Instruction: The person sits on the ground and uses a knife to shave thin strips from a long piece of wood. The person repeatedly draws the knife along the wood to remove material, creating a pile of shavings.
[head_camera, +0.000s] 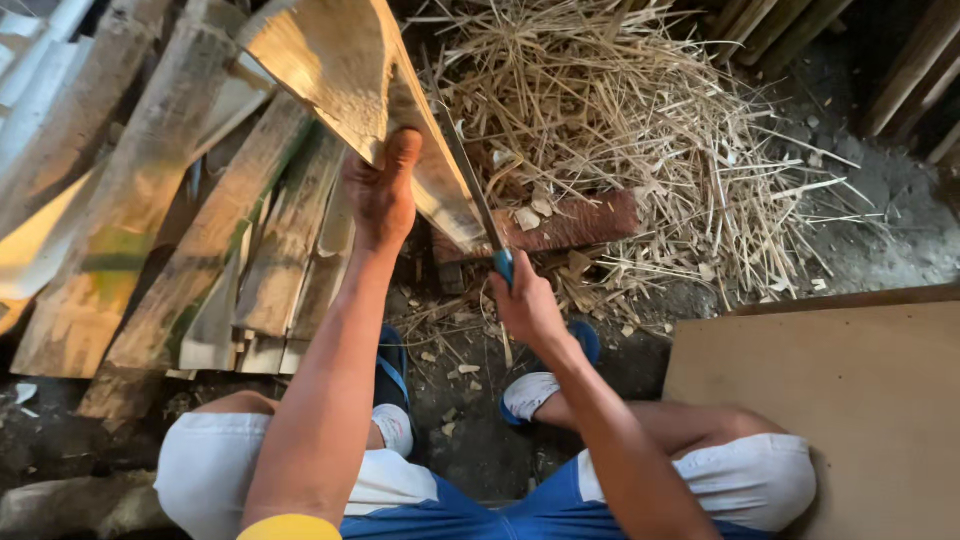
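The left hand (381, 192) is gripping a broad, pale split slab of bamboo (350, 70), fingers wrapped behind it and the thumb pressed up along its face, holding it tilted on end. The slab's lower tip is resting on a flat reddish-brown wooden block (580, 224) lying on the dirt floor (880, 240). The right hand (524, 300) is clenched around the blue handle of a long, narrow dark-bladed knife (470, 180), whose blade is lying against the slab's right edge; whether it is biting into the bamboo is hard to tell from this angle. Behind the block a heap of thin straw-coloured bamboo splinters (640, 110) is spreading. More split bamboo slabs (200, 230) are lying stacked at left, and a flat brown board (840, 380) is sitting at right.
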